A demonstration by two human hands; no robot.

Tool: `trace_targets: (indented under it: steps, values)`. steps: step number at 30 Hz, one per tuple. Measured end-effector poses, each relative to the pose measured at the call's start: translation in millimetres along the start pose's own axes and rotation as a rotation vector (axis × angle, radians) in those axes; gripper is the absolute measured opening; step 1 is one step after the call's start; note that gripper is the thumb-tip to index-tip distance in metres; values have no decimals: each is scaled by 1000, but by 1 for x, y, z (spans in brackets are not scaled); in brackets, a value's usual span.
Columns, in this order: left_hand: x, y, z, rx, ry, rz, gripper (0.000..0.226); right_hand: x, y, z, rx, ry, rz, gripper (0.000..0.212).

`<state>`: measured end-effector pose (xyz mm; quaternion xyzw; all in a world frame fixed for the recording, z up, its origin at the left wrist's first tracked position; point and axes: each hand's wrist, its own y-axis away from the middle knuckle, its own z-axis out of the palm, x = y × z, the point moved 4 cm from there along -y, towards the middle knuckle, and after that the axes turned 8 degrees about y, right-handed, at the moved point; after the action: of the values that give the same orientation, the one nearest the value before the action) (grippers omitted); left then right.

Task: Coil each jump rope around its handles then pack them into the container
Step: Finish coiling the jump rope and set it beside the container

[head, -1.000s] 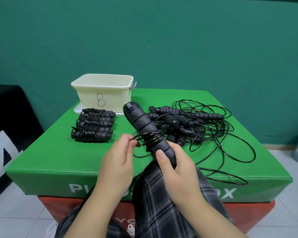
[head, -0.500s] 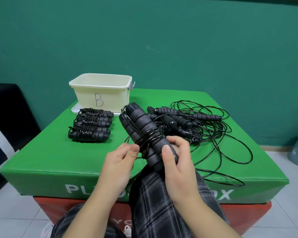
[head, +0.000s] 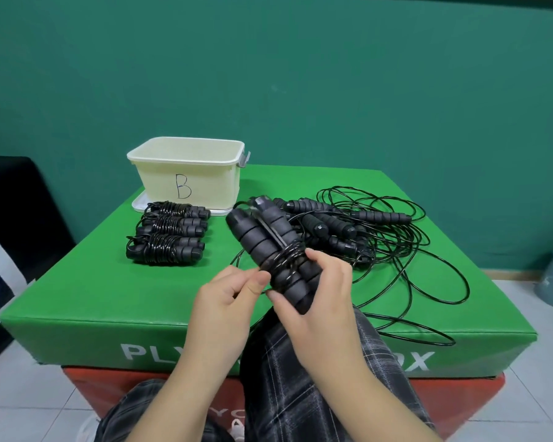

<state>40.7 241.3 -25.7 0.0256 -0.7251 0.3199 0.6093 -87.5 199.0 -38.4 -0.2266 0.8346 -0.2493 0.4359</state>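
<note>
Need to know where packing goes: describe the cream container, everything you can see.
The cream container is a rectangular plastic-looking tub, open on top, with a blue handwritten "B" on its front wall and a grey clip at its right rim. It stands upright at the green box's far left, apparently on a white lid. Its inside is hidden. Coiled ropes lie just before it.

The handles [head: 268,247] look like matt black foam, ribbed in soft segments, while the cord [head: 428,266] wound round them is thin, smooth and glossy black, like plastic-coated wire. The container [head: 189,183] is cream plastic with a dull sheen. The counter [head: 93,282] is padded green vinyl, smooth and faintly shiny.
</note>
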Motion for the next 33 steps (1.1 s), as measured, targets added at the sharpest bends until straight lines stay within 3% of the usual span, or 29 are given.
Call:
trace_targets:
  steps: [3, 6, 10, 12, 16, 20, 23, 27, 30, 33]
  values:
    - [5, 0, 1, -34, 11, 54, 18, 1, -1, -4, -74, -83, 129, 66]
    - [-1, 0, 1, -81, 40, 65, 17, 8, -4, -4, -72, -138, 174, 49]
    - [-10, 0, 3, -94, 169, -17, 25, 11, -5, -4, -67, -414, 303, 32]
    - [-18, 0, 4, -25, 226, -94, 14, 8, -3, -5, -62, -583, 337, 28]
    - [-26, 1, 11, 15, 327, -241, 14, 4, 0, -9, -57, -714, 332, 35]
    - [-24, 4, 14, -129, 548, -417, 20, 7, 0, -7, -60, -784, 373, 46]
    - [-21, 5, 11, -186, 538, -440, 30, 6, -2, -10, 13, -684, 299, 36]
    - [-24, 2, 6, -73, 467, -443, 36, 4, -4, -13, 131, -389, 102, 12]
    - [-23, 3, 7, -25, 414, -408, 34, 2, -2, -11, 166, -209, -54, 22]
    - [-17, 1, 5, 16, 338, -313, 31, 1, -1, -7, 119, -161, -61, 40]
